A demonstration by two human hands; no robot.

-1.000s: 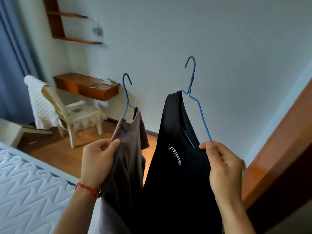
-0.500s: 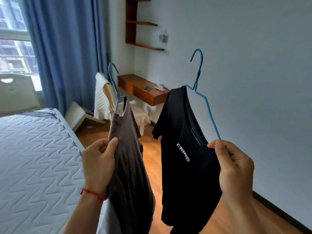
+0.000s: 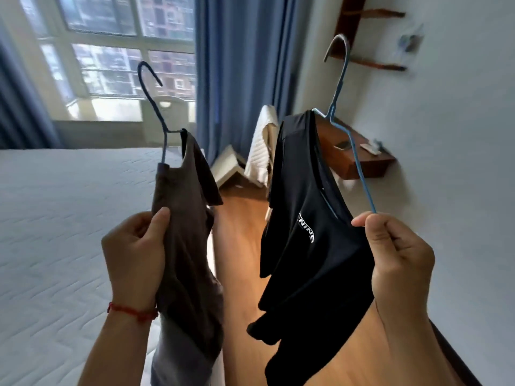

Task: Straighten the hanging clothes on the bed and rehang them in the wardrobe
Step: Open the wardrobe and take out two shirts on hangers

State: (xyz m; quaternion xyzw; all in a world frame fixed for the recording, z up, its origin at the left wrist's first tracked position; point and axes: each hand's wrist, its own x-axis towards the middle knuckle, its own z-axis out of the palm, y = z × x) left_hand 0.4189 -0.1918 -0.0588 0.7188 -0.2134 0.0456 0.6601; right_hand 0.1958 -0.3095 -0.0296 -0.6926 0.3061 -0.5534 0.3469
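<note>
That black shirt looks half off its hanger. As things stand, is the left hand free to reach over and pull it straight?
Probably not yet: the left hand already grips the brown shirt on its own hanger. The gap across to the black shirt, held by the right hand, looks open.

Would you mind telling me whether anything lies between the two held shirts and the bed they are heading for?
Nothing visible does. The left hand grips the brown shirt over the bed; the right hand pinches the black shirt's blue hanger above bare floor beside it.
</note>
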